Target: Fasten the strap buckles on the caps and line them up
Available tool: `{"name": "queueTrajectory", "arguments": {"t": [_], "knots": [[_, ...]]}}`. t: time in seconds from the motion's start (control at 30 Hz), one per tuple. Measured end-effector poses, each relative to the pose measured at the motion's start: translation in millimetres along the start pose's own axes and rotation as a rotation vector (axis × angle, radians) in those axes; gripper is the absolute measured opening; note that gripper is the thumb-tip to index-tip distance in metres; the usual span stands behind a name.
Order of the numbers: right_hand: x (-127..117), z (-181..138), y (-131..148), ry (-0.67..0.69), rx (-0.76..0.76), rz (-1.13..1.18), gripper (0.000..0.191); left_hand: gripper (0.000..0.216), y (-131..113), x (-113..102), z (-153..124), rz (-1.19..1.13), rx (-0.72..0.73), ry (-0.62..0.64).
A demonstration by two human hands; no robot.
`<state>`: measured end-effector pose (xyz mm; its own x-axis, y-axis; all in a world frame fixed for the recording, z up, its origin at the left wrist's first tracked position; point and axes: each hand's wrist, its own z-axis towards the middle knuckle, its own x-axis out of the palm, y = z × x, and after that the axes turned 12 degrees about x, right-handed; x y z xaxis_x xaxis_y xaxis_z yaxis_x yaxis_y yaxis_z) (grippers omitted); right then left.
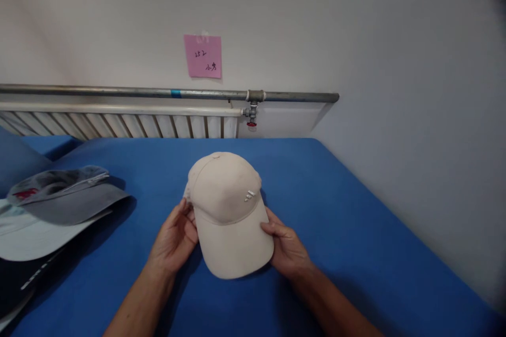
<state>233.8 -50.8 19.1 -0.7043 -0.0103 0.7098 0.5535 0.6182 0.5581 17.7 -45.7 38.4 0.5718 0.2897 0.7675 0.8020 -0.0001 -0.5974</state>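
- A beige cap (231,210) lies between the two hands on the blue surface (336,210), crown up, right way round.
- Its long axis runs from the crown, on the far side from the person, to the brim, which points back toward the person and slightly to their right.
- A small pale logo sits on the front of the crown, just above the brim seam.
- The left hand (176,239) grips the cap's left side where brim meets crown; the fingers are curled in and closed on the edge, thumb on top.
- The right hand (286,247) holds the brim's right edge, thumb lying over the top and the other fingers tucked beneath, out of sight.
- Well to the left of the left hand lies a pile of other hats: a grey cap (67,195) on top of a white brimmed one (35,237).
- Beyond the hands, a radiator (118,124) and a metal pipe (158,92) run along the wall, with a pink note (202,56) stuck above them.
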Motion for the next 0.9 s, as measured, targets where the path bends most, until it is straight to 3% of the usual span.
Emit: {"name": "queueTrajectory", "arguments": {"t": [0.1,0.13,0.23,0.3,0.47,0.63,0.77,0.9], "knots": [[-3,3,11,-0.048,-0.049,0.0,0.047,0.01,10,-4,-2,0.178,-0.097,0.112],[-3,4,14,-0.055,-0.063,-0.003,0.047,0.014,13,-5,-3,0.227,-0.087,0.118],[0,8,23,-0.06,-0.124,-0.008,0.051,0.034,19,-7,0,0.304,0.029,0.107],[0,13,24,-0.096,-0.168,-0.02,0.053,0.034,20,-8,5,0.338,0.087,0.104],[-9,25,20,-0.234,-0.149,-0.082,0.038,0.019,20,-8,16,0.462,0.015,0.025],[-16,21,18,-0.239,-0.134,-0.125,0.035,0.023,15,-8,8,0.538,-0.021,0.036],[-17,11,17,-0.282,-0.101,-0.282,0.039,0.034,11,-13,2,0.664,-0.083,0.14],[-16,1,16,-0.443,-0.172,-0.613,0.043,0.049,9,-17,1,0.765,-0.092,0.243]]}}
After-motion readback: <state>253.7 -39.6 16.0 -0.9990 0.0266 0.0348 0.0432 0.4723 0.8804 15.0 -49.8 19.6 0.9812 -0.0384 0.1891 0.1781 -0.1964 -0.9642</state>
